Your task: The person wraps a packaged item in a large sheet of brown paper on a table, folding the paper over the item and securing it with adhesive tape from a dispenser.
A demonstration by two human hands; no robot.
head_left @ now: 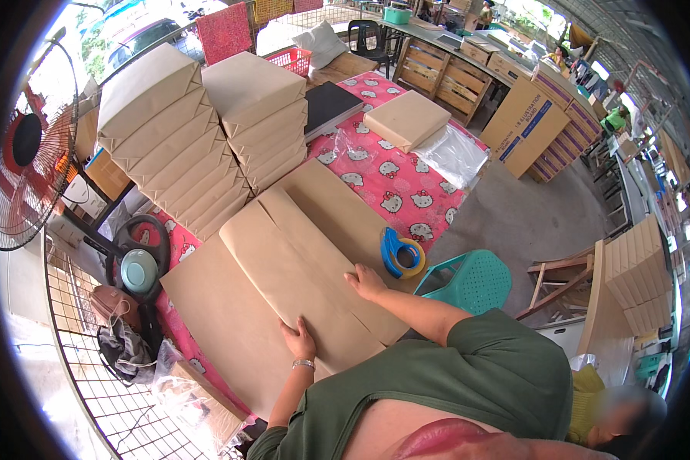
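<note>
A sheet of brown wrapping paper [207, 322] lies across the pink patterned table cover, with a wide part folded over into a flat panel [291, 261]. My left hand [299, 340] rests on the near part of the folded panel, fingers stretched out close to its left edge. Farther right, my right hand [366, 282] lies with fingers extended on the panel, near its right-hand seam. Neither hand grips anything. Whatever the paper covers is hidden. Beyond my right hand, a blue tape dispenser [395, 249] with a yellowish roll sits on the paper.
Two tall stacks of brown-wrapped packages [169, 130] [257, 100] stand at the far left. One wrapped package [408, 119] lies beside clear plastic [452, 157]. A green plastic stool [471, 280] is at the right table edge. A fan [34, 146] and a steering wheel-like ring [161, 238] are left.
</note>
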